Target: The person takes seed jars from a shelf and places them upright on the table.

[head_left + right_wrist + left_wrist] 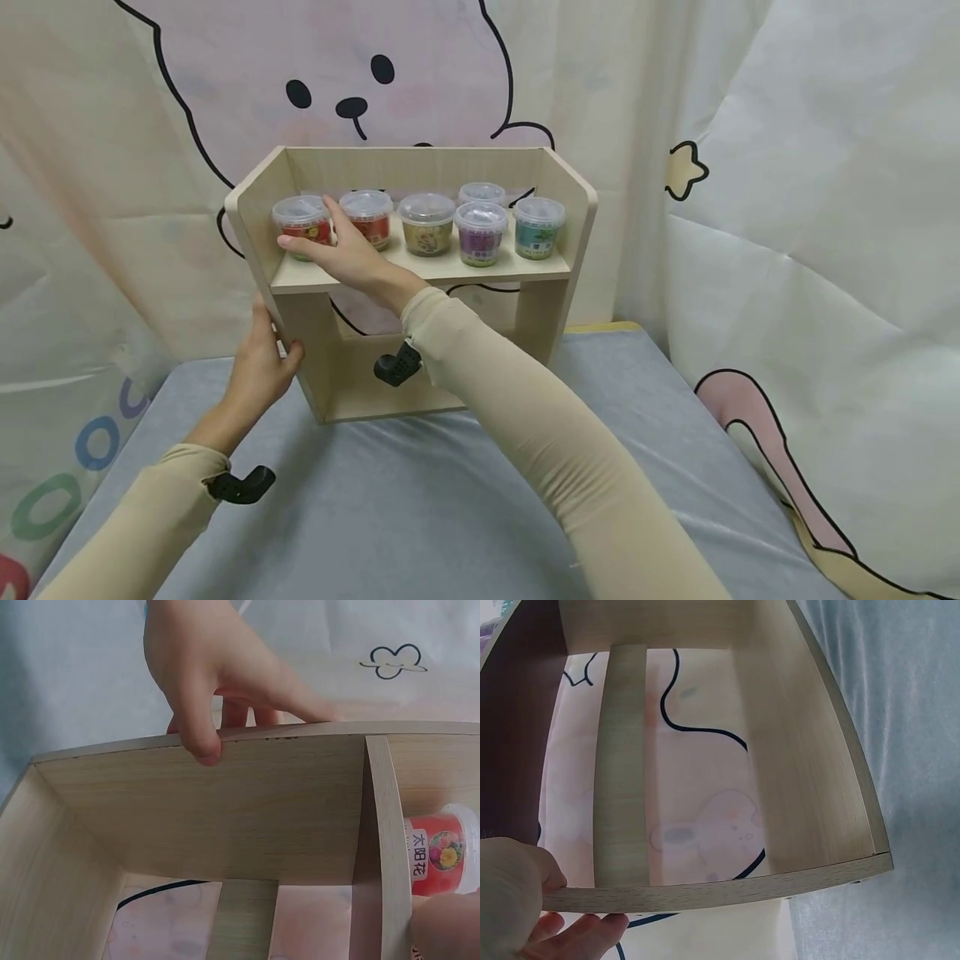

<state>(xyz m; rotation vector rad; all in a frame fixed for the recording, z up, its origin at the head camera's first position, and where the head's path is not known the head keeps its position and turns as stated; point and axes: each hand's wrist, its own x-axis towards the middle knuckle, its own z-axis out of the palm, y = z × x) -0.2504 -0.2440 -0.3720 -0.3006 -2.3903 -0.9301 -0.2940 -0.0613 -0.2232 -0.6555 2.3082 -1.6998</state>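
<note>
A light wooden shelf unit point(427, 283) stands on the blue-grey cloth. My left hand point(258, 367) grips the edge of its left side panel, thumb on the inner face and fingers outside. The right wrist view also shows this left hand point(225, 667) on the panel. Up on the top shelf, my right hand point(360, 258) is in front of the leftmost red tub point(300, 210), thumb and index finger straight and spread. A flower label shows on this red tub point(439, 855) in the right wrist view. The right hand's other fingers are hidden.
To the right along the top shelf are a second red tub point(367, 217), a yellowish one point(426, 227), a purple one point(480, 237), a clear-lidded one behind it point(482, 192) and a teal one point(537, 229). A printed curtain point(600, 100) hangs behind the table point(420, 517).
</note>
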